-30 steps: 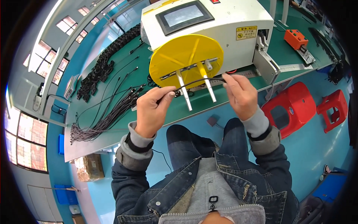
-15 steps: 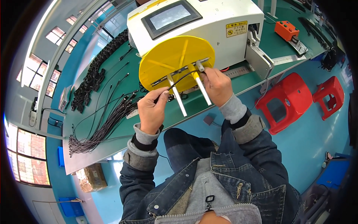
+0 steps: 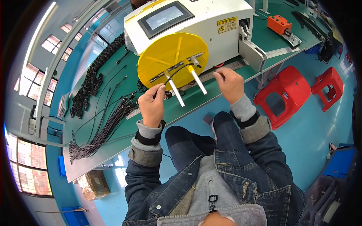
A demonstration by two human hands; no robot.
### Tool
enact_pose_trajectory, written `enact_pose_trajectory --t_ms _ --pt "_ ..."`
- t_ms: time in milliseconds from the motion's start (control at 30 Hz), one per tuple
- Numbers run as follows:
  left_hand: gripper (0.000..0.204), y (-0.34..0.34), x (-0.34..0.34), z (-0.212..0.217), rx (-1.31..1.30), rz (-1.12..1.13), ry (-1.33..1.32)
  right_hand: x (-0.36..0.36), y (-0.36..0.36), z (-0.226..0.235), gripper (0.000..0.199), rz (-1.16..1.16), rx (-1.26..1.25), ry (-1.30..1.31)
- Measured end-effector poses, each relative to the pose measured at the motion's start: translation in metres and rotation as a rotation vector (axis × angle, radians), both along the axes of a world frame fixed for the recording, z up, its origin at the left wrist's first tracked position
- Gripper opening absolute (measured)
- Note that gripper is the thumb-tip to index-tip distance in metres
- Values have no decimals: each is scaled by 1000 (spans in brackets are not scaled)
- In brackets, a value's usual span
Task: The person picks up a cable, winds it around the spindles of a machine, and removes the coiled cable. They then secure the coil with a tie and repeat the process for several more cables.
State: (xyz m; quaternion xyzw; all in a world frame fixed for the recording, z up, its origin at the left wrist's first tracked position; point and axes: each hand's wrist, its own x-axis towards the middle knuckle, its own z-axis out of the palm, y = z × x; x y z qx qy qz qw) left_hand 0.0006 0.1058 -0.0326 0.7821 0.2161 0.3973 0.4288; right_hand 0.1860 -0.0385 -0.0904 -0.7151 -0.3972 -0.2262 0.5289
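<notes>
A black cable (image 3: 176, 70) rises from the pinched fingers of my left hand (image 3: 152, 107) and curves right across the front of a round yellow disc (image 3: 158, 51). The cable's far end meets the fittings near the disc's right side; whether it is clamped there I cannot make out. Two pale rods, a left rod (image 3: 175, 92) and a right rod (image 3: 198, 83), stick out from the slotted bar on the disc. Right of the disc and apart from the cable, my right hand (image 3: 230, 86) hangs with curled fingers, nothing visible in them.
Behind the disc stands a white machine (image 3: 211, 30) with a screen (image 3: 165, 19). On the green table (image 3: 113, 128) lie a bundle of dark cables (image 3: 102, 130), a row of black coiled cables (image 3: 87, 84), a metal ruler (image 3: 283, 52) and an orange control box (image 3: 279, 24). Red stools (image 3: 288, 90) stand right.
My right hand has come off the cable and the disc's fittings and moved right. My left hand still grips the cable. The machine appears slightly further left and higher in view.
</notes>
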Motion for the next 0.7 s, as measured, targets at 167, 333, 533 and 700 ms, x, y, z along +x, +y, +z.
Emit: enact_pose_trajectory --t_ms 167,333,533,700 --pt "17 0 -4 -9 95 70 -22 -4 -34 -21 10 50 -56 80" --pt "16 0 -15 -5 347 108 -54 -18 -51 -35 10 126 -145 195" --pt "17 -15 -22 14 516 89 42 -46 -54 -47 11 243 -207 279" --pt "18 -27 -26 15 526 90 80 -49 -53 -51 11 312 -263 313"
